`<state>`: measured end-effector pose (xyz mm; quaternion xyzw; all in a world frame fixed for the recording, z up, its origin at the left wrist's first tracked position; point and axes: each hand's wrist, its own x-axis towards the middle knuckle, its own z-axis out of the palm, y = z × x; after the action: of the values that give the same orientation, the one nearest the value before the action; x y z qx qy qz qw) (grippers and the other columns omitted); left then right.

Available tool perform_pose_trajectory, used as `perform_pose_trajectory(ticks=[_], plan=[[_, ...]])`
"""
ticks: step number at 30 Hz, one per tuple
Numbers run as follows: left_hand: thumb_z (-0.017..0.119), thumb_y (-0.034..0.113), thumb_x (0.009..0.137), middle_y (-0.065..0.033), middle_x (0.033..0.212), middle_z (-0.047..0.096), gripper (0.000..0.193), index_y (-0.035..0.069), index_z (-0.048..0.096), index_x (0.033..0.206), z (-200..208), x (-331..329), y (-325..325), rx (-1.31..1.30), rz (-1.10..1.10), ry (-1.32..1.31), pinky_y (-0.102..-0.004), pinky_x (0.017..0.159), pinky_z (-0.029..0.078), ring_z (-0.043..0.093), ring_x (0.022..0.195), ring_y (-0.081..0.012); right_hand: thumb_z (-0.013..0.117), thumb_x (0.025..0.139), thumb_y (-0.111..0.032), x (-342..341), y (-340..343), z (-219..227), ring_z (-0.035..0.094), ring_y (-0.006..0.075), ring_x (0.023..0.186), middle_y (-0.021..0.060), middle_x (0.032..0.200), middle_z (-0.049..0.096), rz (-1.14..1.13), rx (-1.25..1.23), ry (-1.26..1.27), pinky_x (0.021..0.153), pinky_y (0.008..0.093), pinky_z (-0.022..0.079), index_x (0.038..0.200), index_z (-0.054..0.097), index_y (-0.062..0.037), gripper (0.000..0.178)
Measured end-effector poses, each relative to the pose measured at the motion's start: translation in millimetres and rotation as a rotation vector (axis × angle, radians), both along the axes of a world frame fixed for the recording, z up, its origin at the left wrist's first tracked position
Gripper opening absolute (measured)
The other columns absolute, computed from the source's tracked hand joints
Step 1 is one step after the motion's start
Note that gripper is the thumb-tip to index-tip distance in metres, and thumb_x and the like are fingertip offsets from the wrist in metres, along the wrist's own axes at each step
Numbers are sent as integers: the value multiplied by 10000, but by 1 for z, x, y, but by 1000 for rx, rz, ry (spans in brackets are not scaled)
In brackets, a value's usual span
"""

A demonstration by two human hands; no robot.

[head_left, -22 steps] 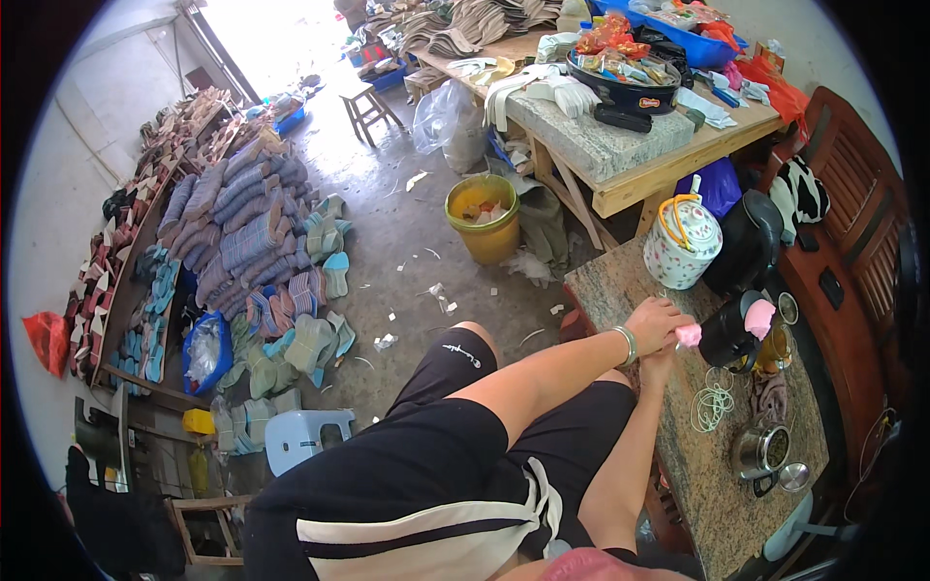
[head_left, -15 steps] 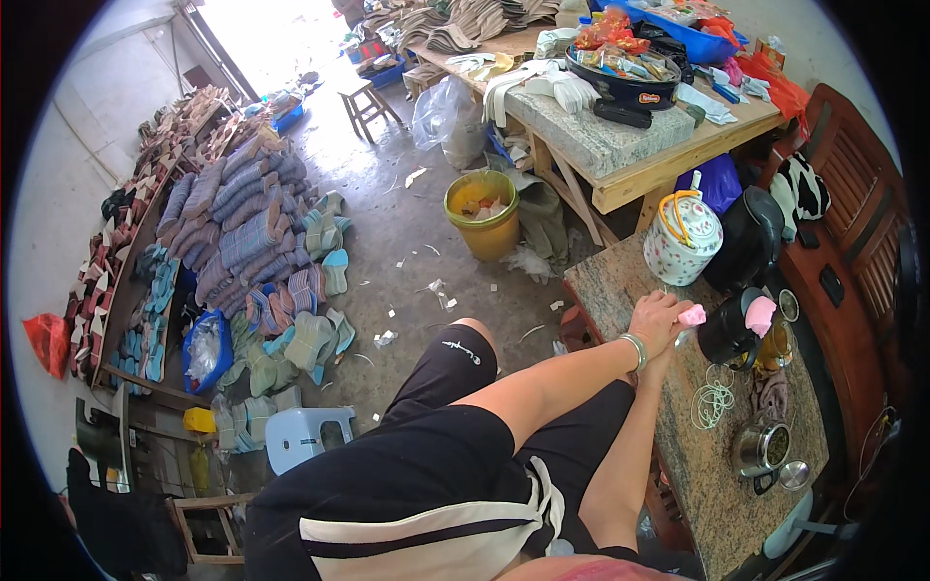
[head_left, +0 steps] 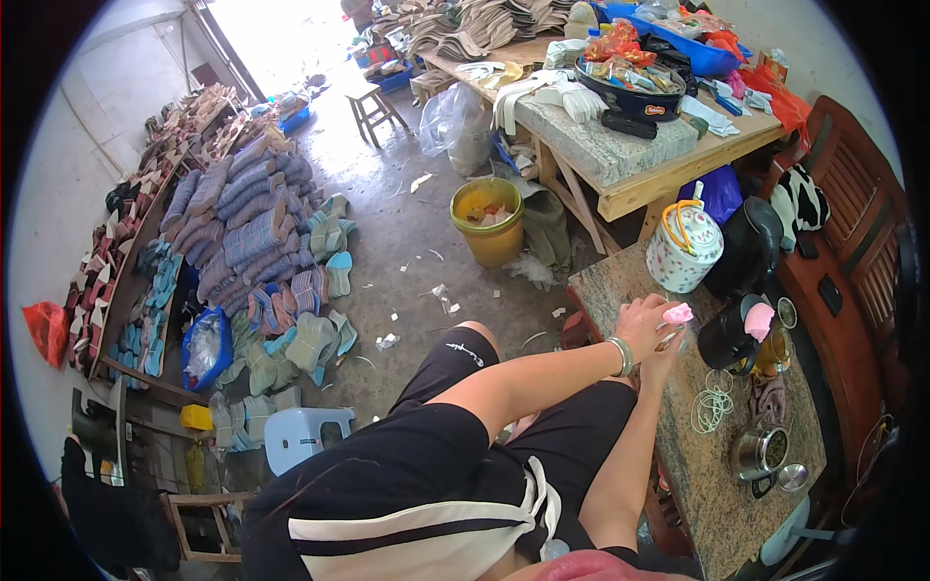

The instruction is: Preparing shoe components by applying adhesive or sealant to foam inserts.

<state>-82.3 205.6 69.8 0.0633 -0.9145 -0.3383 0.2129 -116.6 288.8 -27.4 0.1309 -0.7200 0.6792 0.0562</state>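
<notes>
The right hand (head_left: 662,360) is mostly hidden behind the left hand (head_left: 639,321), so its grip cannot be told. The left fingers bend close around a small pink piece (head_left: 679,314), right of centre; its kind and which hand bears it are unclear. On the bench (head_left: 699,474), lower right, a metal pot (head_left: 745,453) holds dark green bits. The yellow bucket (head_left: 497,250), upper centre, contains scraps. Since the previous frame, the pink piece has shifted away from the black mug (head_left: 719,335).
</notes>
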Motion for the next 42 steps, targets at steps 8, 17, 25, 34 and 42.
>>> perform_pose_trajectory(ticks=[8, 17, 25, 34, 42], plan=[[664, 220, 738, -43, 1039, 531, 400, 204, 601, 1133, 0, 23, 0, 17, -63, 21, -394, 838, 367, 510, 986, -249, 695, 741, -87, -18, 11, -36, 505, 203, 1099, 151, 1252, 489, -78, 77, -40, 886, 299, 414, 1419, 186, -54, 848], [658, 270, 763, -132, 1202, 492, 347, 133, 610, 1078, -27, -23, -18, -53, -315, 158, -423, 957, 363, 458, 1138, -306, 669, 768, -38, -12, 4, -23, 539, 159, 947, 90, 1046, 550, 14, 28, -98, 808, 293, 438, 1155, 409, -5, 468], [661, 251, 764, -130, 1124, 526, 351, 132, 603, 1089, -9, -1, -16, 109, -211, -37, -401, 877, 435, 543, 1004, -325, 731, 680, -20, -4, 9, -11, 474, 204, 1139, 119, 1259, 460, -56, 17, 12, 920, 301, 398, 1399, 210, -60, 889], [686, 249, 731, -98, 1056, 552, 371, 162, 622, 1086, 6, -2, -17, -18, -294, 119, -380, 896, 406, 500, 1062, -290, 721, 692, -46, -9, 10, -16, 484, 215, 1125, 145, 1209, 494, -8, -26, -7, 920, 323, 397, 1335, 292, 3, 774], [658, 297, 749, -130, 1205, 515, 386, 166, 603, 1108, -14, -28, -12, -145, -429, 13, -406, 926, 409, 478, 1120, -314, 675, 757, -134, -17, 8, -41, 536, 253, 1025, 189, 1064, 548, -109, 171, 192, 846, 344, 416, 1129, 486, 21, 445]])
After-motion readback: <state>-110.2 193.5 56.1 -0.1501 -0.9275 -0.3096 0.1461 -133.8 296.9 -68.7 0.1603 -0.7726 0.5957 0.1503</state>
